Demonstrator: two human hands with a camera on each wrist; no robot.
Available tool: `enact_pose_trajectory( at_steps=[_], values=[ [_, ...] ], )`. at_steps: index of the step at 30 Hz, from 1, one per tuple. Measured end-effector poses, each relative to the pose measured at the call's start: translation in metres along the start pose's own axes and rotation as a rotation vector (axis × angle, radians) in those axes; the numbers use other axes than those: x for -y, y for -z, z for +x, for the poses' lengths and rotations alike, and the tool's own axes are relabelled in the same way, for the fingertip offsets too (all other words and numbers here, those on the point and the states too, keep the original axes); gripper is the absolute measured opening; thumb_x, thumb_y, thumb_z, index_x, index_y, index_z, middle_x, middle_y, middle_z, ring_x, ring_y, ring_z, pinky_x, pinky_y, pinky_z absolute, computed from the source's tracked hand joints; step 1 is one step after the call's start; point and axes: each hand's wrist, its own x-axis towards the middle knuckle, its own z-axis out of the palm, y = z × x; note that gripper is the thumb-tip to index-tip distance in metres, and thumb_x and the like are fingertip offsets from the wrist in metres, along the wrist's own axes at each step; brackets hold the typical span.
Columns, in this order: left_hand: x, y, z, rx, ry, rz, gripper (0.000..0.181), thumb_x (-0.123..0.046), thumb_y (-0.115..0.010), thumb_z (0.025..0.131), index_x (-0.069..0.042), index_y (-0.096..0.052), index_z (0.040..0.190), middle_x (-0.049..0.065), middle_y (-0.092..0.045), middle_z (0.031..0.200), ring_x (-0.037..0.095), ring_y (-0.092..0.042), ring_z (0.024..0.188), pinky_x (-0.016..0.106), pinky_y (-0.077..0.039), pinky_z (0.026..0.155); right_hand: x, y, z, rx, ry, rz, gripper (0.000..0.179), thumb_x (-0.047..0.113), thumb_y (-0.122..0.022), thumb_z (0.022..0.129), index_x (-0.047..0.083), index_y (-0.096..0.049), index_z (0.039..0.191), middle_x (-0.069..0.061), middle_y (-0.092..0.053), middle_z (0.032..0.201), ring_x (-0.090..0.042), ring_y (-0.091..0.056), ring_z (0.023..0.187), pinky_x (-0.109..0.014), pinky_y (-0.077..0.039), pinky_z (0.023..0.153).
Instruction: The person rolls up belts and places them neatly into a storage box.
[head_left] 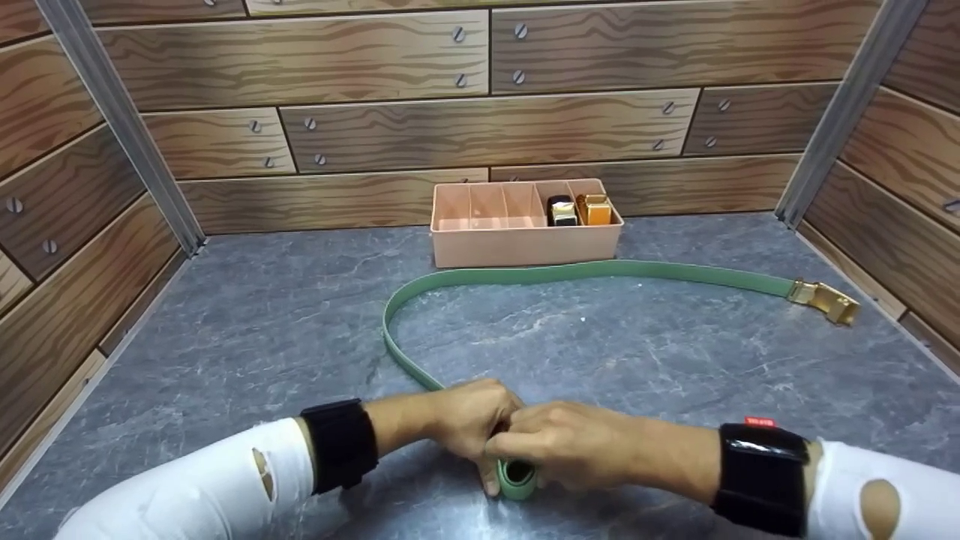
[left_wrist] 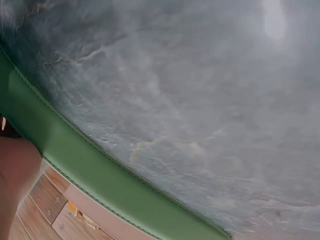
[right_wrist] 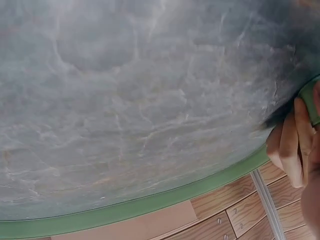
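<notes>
Green, leather-like material makes up the belt (head_left: 517,275), which stands on its edge on the grey worktop (head_left: 300,322): it sweeps from a gold-coloured buckle (head_left: 823,300) at the right, along the front of the pink tray (head_left: 525,247), round a wide bend at the left and back to the hands near the worktop's front. There its near end is wound into a small roll (head_left: 516,491) with a dark hollow at the centre. The left hand (head_left: 472,416) pinches the belt at the left of this roll, its thumb against the outer turn; the right hand (head_left: 570,442) grasps the roll from the other side with curled fingers, though some fingertips are hidden. The strap looks light, soft enough to bend into tight turns, yet stiff enough to stand on edge; it seems unlikely to break, but its springiness could loosen the roll if the grip slackened. Its smooth face may slide a little under the fingers, so the stitched edges and the outer turn, pinched from both sides, look like the surest hold. The buckle is probably the heaviest part and may drag behind. In the tray's right-hand compartments sit a black coiled belt (head_left: 562,211) and an orange-brown one (head_left: 596,210).
</notes>
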Motion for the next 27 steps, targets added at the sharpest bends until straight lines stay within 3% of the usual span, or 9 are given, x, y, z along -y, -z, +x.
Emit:
enact_pose_trajectory(
  at_steps=[5, 8, 10, 15, 18, 22, 27],
  values=[
    [-0.002, -0.002, 0.003, 0.018, 0.018, -0.039, 0.044, -0.024, -0.097, 0.055, -0.008, -0.074, 0.088, 0.001, -0.071, 0.086, -0.011, -0.049, 0.073, 0.005, -0.043, 0.067, -0.002, 0.002, 0.003, 0.025, 0.073, -0.071, 0.042, 0.006, -0.075, 0.071, 0.012, -0.062, 0.110, 0.005, -0.063, 0.084, -0.008, -0.061, 0.080, -0.017, -0.051, 0.080],
    [-0.006, -0.006, 0.002, -0.011, 0.045, 0.011, 0.044, -0.028, -0.097, 0.055, -0.010, -0.074, 0.087, -0.003, -0.070, 0.084, -0.012, -0.048, 0.072, 0.003, -0.042, 0.067, -0.002, 0.002, 0.002, -0.010, 0.121, -0.120, 0.035, 0.006, -0.069, 0.080, 0.010, -0.063, 0.114, 0.004, -0.067, 0.091, -0.009, -0.062, 0.086, -0.018, -0.051, 0.086],
    [-0.010, -0.009, 0.000, -0.047, 0.068, 0.052, 0.044, -0.033, -0.097, 0.054, -0.011, -0.073, 0.083, -0.005, -0.069, 0.081, -0.013, -0.047, 0.069, 0.003, -0.041, 0.064, 0.000, 0.003, -0.001, -0.025, 0.121, -0.137, 0.038, 0.014, -0.072, 0.082, 0.008, -0.062, 0.118, 0.004, -0.068, 0.098, -0.009, -0.062, 0.090, -0.019, -0.051, 0.088],
    [-0.017, -0.016, -0.005, -0.151, 0.108, 0.116, 0.044, -0.041, -0.097, 0.050, -0.014, -0.071, 0.072, -0.009, -0.065, 0.073, -0.012, -0.043, 0.063, 0.004, -0.038, 0.058, 0.007, 0.004, -0.005, 0.016, -0.018, -0.092, 0.071, 0.035, -0.088, 0.066, 0.008, -0.056, 0.123, 0.002, -0.066, 0.106, -0.009, -0.063, 0.094, -0.020, -0.051, 0.090],
    [-0.018, -0.019, -0.008, -0.182, 0.138, 0.135, 0.046, -0.043, -0.097, 0.049, -0.016, -0.069, 0.073, -0.012, -0.064, 0.073, -0.012, -0.043, 0.063, 0.004, -0.037, 0.057, 0.012, 0.003, -0.003, 0.035, -0.109, -0.020, 0.072, 0.027, -0.090, 0.064, 0.010, -0.052, 0.123, 0.002, -0.064, 0.103, -0.008, -0.062, 0.092, -0.019, -0.051, 0.087],
    [-0.016, -0.019, -0.011, -0.162, 0.156, 0.111, 0.047, -0.043, -0.097, 0.051, -0.015, -0.067, 0.074, -0.012, -0.063, 0.075, -0.011, -0.045, 0.065, 0.004, -0.037, 0.058, 0.014, 0.000, -0.003, 0.028, -0.172, 0.068, 0.069, 0.017, -0.089, 0.064, 0.011, -0.048, 0.120, 0.002, -0.062, 0.099, -0.008, -0.060, 0.088, -0.018, -0.050, 0.084],
    [-0.010, -0.014, -0.008, -0.108, 0.069, 0.057, 0.039, -0.031, -0.098, 0.054, -0.011, -0.071, 0.075, -0.006, -0.066, 0.076, -0.011, -0.045, 0.067, 0.004, -0.039, 0.060, 0.013, -0.001, -0.006, -0.005, -0.157, 0.089, 0.060, 0.017, -0.088, 0.065, 0.013, -0.051, 0.111, 0.003, -0.060, 0.094, -0.007, -0.058, 0.085, -0.015, -0.049, 0.081]
  ],
)
